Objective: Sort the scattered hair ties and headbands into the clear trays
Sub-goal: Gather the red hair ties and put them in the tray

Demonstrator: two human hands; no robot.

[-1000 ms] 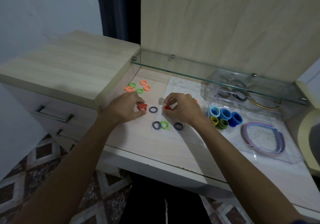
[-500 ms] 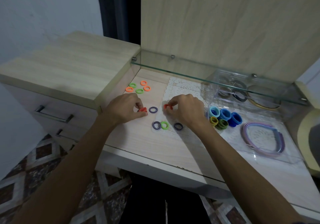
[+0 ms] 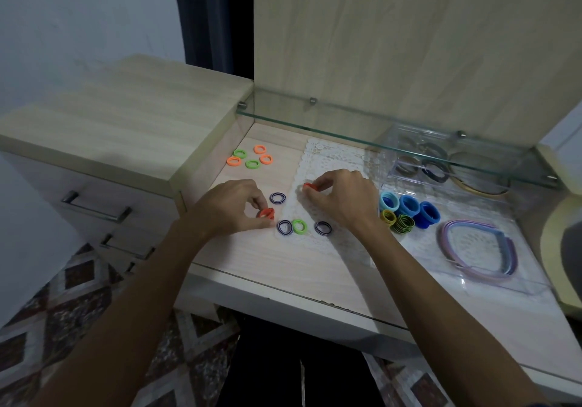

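Head view: each hand [image 3: 231, 206] pinches a tilted red tie [image 3: 266, 213].

The left hand [image 3: 234, 208] is covering part of a red hair tie [image 3: 265, 213], and the right hand [image 3: 338, 200] is hiding most of another red hair tie [image 3: 310, 186], so only slivers are showing. The glass shelf [image 3: 409, 151] is blurring the far clear tray [image 3: 447, 167]; its dark bands [image 3: 436, 172] are looking too smeared to count. The near clear tray [image 3: 504, 283] is fading at its edges. Both forearms are running out of the bottom edge.
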